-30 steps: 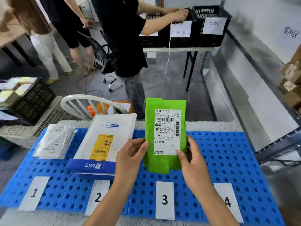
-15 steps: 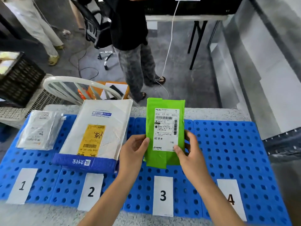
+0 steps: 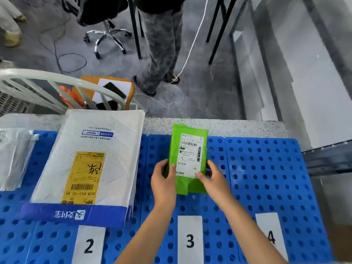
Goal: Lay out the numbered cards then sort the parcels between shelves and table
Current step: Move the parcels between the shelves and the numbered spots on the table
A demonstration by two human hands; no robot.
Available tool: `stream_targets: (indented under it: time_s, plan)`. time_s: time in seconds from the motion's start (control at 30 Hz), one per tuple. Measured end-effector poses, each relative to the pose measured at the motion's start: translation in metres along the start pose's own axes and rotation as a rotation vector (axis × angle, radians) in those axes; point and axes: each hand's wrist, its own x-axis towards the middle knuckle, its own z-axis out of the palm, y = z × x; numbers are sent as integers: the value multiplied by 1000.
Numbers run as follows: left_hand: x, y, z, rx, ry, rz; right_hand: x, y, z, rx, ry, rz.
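Observation:
A green parcel (image 3: 187, 149) with a white shipping label is low over the blue perforated mat (image 3: 266, 178), above card 3 (image 3: 190, 240). My left hand (image 3: 163, 182) grips its lower left edge, thumb on the label. Gripping the lower right edge the same way is my right hand (image 3: 213, 179). Card 2 (image 3: 90, 244) and card 4 (image 3: 270, 235) lie along the mat's near edge. A large white and blue parcel (image 3: 91, 164) with a yellow label lies above card 2. At the far left lies a clear plastic parcel (image 3: 13, 155).
The grey tabletop (image 3: 238, 127) ends just beyond the mat. A white chair (image 3: 57, 86) holding an orange item stands behind the table. A person's legs (image 3: 162, 44), an office chair base and a white cable occupy the floor. A dark shelf rail (image 3: 327, 159) runs at the right.
Both hands have brought the green parcel down from upright toward the mat above card 3. My view has tilted downward, and card 1 has left the frame.

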Motion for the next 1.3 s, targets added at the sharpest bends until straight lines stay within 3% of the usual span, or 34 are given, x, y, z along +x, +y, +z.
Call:
stream_targets:
  time_s: [0.37,0.83,0.97,1.13,1.3]
  plan:
    - [23,-19,-8,24,25,-81,13,2,30,-118,5,-35]
    - [28,-2,-19,157,-129,-122,2,-5,21,-136,1,23]
    - [10,18,-29,219,-135,58,-18,-14,6,-215,32,-62]
    - [-14,55,-42,277,-280,309,-51,-32,-23,-345,-3,-168]
    - [-34,79,-57,685,-396,465,-83,-50,-49,-417,35,-305]
